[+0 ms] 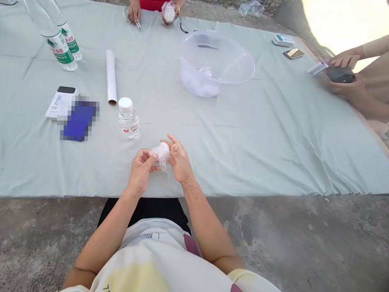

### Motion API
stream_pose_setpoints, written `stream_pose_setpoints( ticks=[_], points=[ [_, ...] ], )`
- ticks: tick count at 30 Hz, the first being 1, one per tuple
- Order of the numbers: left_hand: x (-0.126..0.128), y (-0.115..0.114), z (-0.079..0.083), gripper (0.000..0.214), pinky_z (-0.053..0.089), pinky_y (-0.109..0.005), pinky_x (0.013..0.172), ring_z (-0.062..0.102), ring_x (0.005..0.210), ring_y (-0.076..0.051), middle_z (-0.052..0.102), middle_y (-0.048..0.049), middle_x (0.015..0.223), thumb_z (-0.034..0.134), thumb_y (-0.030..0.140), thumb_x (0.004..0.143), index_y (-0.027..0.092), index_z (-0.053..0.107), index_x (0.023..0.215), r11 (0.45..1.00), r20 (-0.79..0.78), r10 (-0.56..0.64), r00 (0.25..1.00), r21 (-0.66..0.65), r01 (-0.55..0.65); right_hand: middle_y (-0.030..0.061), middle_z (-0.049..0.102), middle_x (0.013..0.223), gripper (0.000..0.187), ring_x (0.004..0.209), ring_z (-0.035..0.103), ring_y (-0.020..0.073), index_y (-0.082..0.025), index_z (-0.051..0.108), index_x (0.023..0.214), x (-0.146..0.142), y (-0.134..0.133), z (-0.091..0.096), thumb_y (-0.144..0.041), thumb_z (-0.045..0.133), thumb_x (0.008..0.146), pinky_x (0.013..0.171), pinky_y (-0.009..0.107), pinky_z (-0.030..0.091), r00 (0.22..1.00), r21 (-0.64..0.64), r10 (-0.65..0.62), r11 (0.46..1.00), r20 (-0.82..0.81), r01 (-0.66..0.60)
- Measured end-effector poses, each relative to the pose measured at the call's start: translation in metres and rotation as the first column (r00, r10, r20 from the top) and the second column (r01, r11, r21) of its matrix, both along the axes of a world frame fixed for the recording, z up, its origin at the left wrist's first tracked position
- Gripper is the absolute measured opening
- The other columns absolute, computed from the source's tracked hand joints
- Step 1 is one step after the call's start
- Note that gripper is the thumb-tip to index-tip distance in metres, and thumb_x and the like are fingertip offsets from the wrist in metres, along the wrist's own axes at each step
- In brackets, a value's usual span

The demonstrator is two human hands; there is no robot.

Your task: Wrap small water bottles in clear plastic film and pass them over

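Observation:
A small white, fluffy-looking bundle in crinkled clear plastic wrap [163, 151] is between my hands, above the near edge of the table. My left hand [141, 169] pinches its left side between thumb and fingers. On the other side, my right hand [181, 161] has its fingers apart, close against the bundle; whether they touch it I cannot tell. Loose ends of the wrap hang below. A clear bottle with a white cap [129, 120] stands just beyond my left hand. Farther off lies a white roll [111, 77] with a cardboard core.
A clear plastic basin [238, 75] with white material stands mid-table. Two tall water bottles [60, 49], a white device [57, 103] and a blurred blue item [78, 123] are left. Across, a person holds tweezers [138, 25] and a white wrapped bundle [169, 12]. Another person's hands [346, 74] hold something dark.

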State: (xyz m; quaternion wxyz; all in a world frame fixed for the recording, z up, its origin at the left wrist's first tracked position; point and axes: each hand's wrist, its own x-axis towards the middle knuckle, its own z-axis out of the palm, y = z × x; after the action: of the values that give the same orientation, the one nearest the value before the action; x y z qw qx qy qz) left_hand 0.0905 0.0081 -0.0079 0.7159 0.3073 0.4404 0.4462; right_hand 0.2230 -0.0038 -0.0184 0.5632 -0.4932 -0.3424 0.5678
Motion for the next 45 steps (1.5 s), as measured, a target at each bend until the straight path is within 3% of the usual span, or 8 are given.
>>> stream_pose_setpoints(
  ticks=[8, 16, 24, 27, 30, 35, 39, 45],
  points=[
    [-0.001, 0.002, 0.002, 0.029, 0.049, -0.022, 0.072, 0.057, 0.076, -0.009, 0.057, 0.0040, 0.076, 0.081, 0.036, 0.070, 0.019, 0.057, 0.072, 0.975, -0.117, 0.196, 0.974, 0.129, -0.181, 0.0001, 0.066, 0.071, 0.030, 0.059, 0.057, 0.0101, -0.018, 0.069, 0.088, 0.023, -0.020, -0.004, -0.046, 0.072, 0.079, 0.060, 0.025, 0.050, 0.981, -0.078, -0.112, 0.989, 0.160, 0.126],
    [-0.021, 0.006, 0.003, 0.033, 0.059, -0.035, 0.077, 0.069, 0.094, -0.021, 0.071, -0.0047, 0.103, 0.084, 0.035, 0.067, 0.019, 0.055, 0.073, 0.994, 0.057, 0.106, 0.993, 0.013, -0.107, -0.0033, 0.061, 0.065, 0.026, 0.054, 0.050, 0.0062, -0.019, 0.068, 0.076, 0.073, -0.037, -0.005, -0.042, 0.080, 0.071, 0.053, 0.020, 0.041, 0.972, -0.153, -0.234, 0.959, 0.034, 0.237],
    [-0.010, 0.008, -0.006, 0.034, 0.046, -0.018, 0.040, 0.052, 0.048, -0.006, 0.058, 0.0068, 0.070, 0.081, 0.037, 0.071, 0.021, 0.051, 0.078, 0.974, -0.121, 0.225, 0.967, -0.006, -0.227, -0.0012, 0.069, 0.089, 0.035, 0.074, 0.065, 0.0120, -0.027, 0.065, 0.100, 0.084, -0.039, -0.018, -0.039, 0.079, 0.070, 0.061, 0.023, 0.053, 0.899, -0.152, -0.398, 0.915, -0.183, 0.374],
    [-0.011, 0.008, -0.009, 0.031, 0.045, -0.019, 0.041, 0.054, 0.050, -0.007, 0.061, 0.0046, 0.072, 0.079, 0.035, 0.074, 0.020, 0.052, 0.078, 0.976, -0.107, 0.211, 0.971, -0.033, -0.216, 0.0031, 0.066, 0.124, 0.045, 0.111, 0.065, 0.0179, -0.032, 0.057, 0.120, 0.079, -0.042, -0.018, -0.049, 0.069, 0.080, 0.084, 0.031, 0.057, 0.887, 0.057, -0.459, 0.888, 0.046, 0.457],
    [-0.011, 0.004, -0.009, 0.031, 0.044, -0.018, 0.046, 0.055, 0.056, -0.008, 0.060, 0.0035, 0.070, 0.081, 0.034, 0.073, 0.020, 0.053, 0.075, 0.989, -0.065, 0.144, 0.987, -0.012, -0.145, 0.0068, 0.055, 0.143, 0.068, 0.136, 0.049, 0.0251, -0.032, 0.048, 0.138, 0.062, -0.044, -0.011, -0.054, 0.072, 0.079, 0.106, 0.043, 0.048, 0.871, 0.185, -0.253, 0.964, 0.421, 0.191],
    [-0.010, -0.002, -0.002, 0.033, 0.049, -0.021, 0.057, 0.058, 0.065, -0.010, 0.061, 0.0012, 0.074, 0.077, 0.049, 0.078, 0.021, 0.060, 0.084, 0.999, 0.051, -0.015, 0.999, 0.042, 0.013, 0.0033, 0.072, 0.102, 0.042, 0.084, 0.067, 0.0178, -0.025, 0.064, 0.123, 0.030, -0.039, -0.007, -0.039, 0.069, 0.084, 0.077, 0.033, 0.055, 0.862, -0.037, 0.129, 0.991, 0.490, -0.127],
    [-0.006, -0.014, 0.004, 0.076, 0.057, -0.034, 0.069, 0.068, 0.098, -0.027, 0.068, -0.0090, 0.110, 0.067, 0.078, 0.069, 0.028, 0.058, 0.124, 0.991, 0.114, -0.130, 0.985, 0.034, 0.127, 0.0008, 0.069, 0.088, 0.016, 0.062, 0.054, 0.0115, -0.023, 0.070, 0.096, 0.011, -0.040, -0.009, -0.028, 0.057, 0.089, 0.063, 0.027, 0.046, 0.795, 0.082, -0.103, 0.994, 0.598, 0.067],
    [0.007, -0.030, 0.001, 0.091, 0.058, -0.030, 0.077, 0.069, 0.103, -0.024, 0.069, -0.0074, 0.112, 0.090, 0.032, 0.063, 0.032, 0.045, 0.142, 0.990, -0.188, 0.025, 0.982, 0.141, 0.001, 0.0044, 0.068, 0.083, 0.012, 0.071, 0.058, 0.0159, -0.024, 0.068, 0.089, -0.003, -0.046, -0.003, -0.026, 0.057, 0.087, 0.064, 0.029, 0.042, 0.536, 0.307, -0.344, 0.938, 0.771, 0.162]
  ],
)
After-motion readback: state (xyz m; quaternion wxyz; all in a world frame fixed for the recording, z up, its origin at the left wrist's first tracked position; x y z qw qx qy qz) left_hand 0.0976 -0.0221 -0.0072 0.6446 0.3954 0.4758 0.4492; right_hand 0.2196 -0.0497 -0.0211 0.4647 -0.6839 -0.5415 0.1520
